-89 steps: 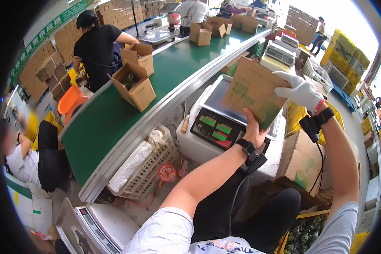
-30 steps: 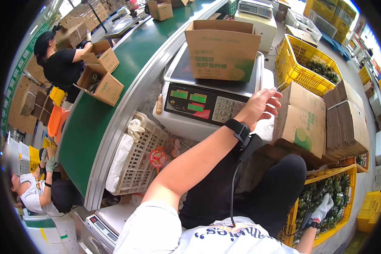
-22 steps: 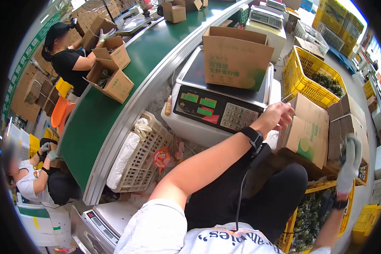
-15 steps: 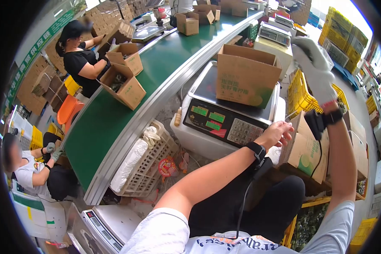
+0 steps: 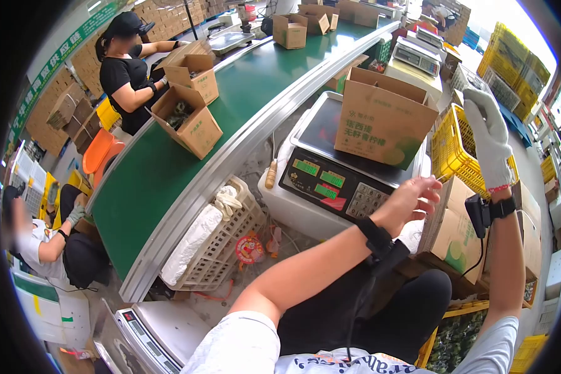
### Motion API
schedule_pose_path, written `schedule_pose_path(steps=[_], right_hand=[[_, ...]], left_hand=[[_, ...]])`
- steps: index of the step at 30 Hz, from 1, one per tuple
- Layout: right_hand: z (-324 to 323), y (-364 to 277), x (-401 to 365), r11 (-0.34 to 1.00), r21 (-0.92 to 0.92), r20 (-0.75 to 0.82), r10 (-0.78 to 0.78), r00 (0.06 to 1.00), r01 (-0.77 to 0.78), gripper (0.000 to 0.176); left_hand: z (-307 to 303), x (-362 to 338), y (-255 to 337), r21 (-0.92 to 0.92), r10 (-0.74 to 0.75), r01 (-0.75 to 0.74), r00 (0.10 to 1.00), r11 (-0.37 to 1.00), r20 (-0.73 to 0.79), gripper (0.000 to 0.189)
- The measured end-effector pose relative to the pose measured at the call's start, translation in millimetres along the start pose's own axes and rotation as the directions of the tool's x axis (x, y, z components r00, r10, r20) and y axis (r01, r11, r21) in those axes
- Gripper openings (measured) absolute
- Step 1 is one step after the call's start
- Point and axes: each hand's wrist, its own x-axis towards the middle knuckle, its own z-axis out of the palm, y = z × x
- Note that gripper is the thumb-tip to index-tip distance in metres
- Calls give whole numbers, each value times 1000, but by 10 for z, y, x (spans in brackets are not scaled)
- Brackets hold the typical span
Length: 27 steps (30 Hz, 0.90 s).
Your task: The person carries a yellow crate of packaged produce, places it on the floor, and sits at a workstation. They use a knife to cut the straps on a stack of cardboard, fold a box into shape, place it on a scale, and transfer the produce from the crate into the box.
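An open cardboard box (image 5: 386, 121) with green print stands on the platform of a weighing scale (image 5: 330, 184). My bare left hand (image 5: 411, 199), a black band on its wrist, hovers by the scale's keypad and pinches a thin pale stick (image 5: 441, 178). My right hand (image 5: 489, 140), in a white glove, is raised to the right of the box with its fingers stretched and nothing in it. It is in front of a yellow crate (image 5: 447, 156).
A green conveyor belt (image 5: 168, 162) runs along the left, carrying open boxes (image 5: 190, 121). A person in a black top (image 5: 128, 71) works at its far side; another sits at lower left (image 5: 40, 243). A white basket (image 5: 221, 240) stands under the belt; flat cartons (image 5: 455, 234) are stacked on the right.
My gloved right hand rose from the crate of dark produce at lower right to beside the box, then dropped slightly. My left hand stayed by the keypad with the stick.
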Motion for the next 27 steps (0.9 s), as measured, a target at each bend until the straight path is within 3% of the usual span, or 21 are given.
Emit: schedule_pose_path(steps=[1,3,7,10,14,21,23,25,26,27], right_hand=[[-15,53,-66,997,36,-22,65,998,-64,28],[-24,172,-183,993,40,0,111,994,-111,32],[65,345,-306,982,22,31,187,982,-188,51],[238,342,-358,983,27,-6,182,983,-182,66],[415,324,-391,978,-60,-22,198,980,-199,68],[464,327,-415,988,-90,-54,120,991,-124,69],[451,259,-377,984,-126,-53,118,992,-123,70],[487,156,-356,987,-28,-6,160,987,-160,60],[498,178,-352,987,-30,-7,160,987,-160,60],[525,210,-351,989,-139,0,52,999,-52,52]], left_hand=[[-27,-79,133,-154,-28,31,999,988,18,29],[-173,-412,654,-118,74,-71,997,990,27,31],[-846,-994,1704,154,331,-300,910,941,-249,37],[-1324,-1240,2150,331,352,-225,847,916,-398,37],[-1559,-1138,2163,429,283,-49,817,902,-502,33],[-1592,-579,1966,600,319,16,836,800,-447,34],[-1536,-452,1928,633,325,25,842,774,-430,41],[-1450,-316,1851,704,405,-11,824,710,-396,54],[-1492,-230,1840,701,375,-20,856,713,-357,69],[-1445,-182,1814,701,375,-21,856,713,-356,69]])
